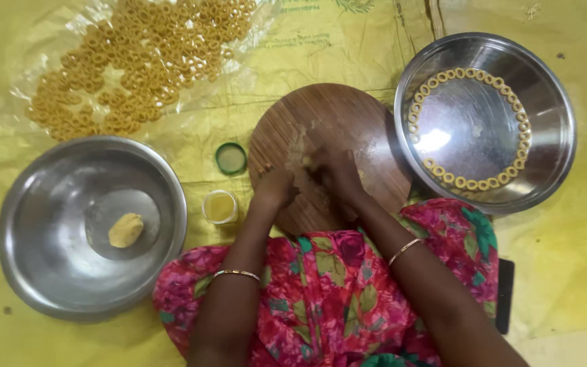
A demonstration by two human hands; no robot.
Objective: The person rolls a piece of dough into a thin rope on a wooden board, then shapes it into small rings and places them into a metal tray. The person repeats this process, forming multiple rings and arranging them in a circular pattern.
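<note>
Pressing pale dough (pixel 301 163) with bent fingers of left hand (pixel 274 187) and right hand (pixel 334 173) on round wooden board (pixel 334 115), atop crinkled yellow plastic sheet (pixel 572 272) between two steel bowls.

A crinkled yellow plastic sheet (pixel 565 272) covers the floor across the whole view. Soft light falls from above. A bare pale strip of floor (pixel 579 346) shows at the lower right corner.

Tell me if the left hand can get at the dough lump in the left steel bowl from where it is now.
Probably yes: the left hand rests on the wooden board, the bowl beside it is open-topped, and the dough lump lies uncovered.
</note>
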